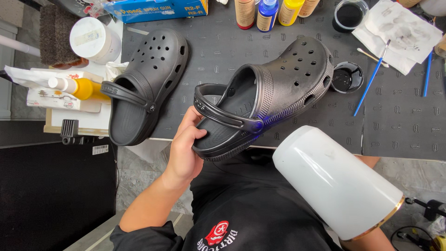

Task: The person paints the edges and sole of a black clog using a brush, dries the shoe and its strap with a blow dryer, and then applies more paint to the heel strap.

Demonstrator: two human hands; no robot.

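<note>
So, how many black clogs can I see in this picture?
2. One black clog is held at its heel by the left hand, above the table edge. The other clog lies on the dark mat, further left. More may be hidden out of frame.

Person wore a black shirt (251, 204) with short sleeves (red-and-white round emblem (217, 232) on chest); forearms were bare.

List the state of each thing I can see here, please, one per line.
Left hand: closed on the heel of the held clog.
Held clog: lifted over the mat, tilted, strap back.
Second clog: lying on the mat, untouched.
White dryer: pointed at the held clog; the right hand is hidden behind it.
Small dish: open, black paint inside.
Blue brush: lying on the mat.
Yellow bottle: lying on its side, capped.
</note>
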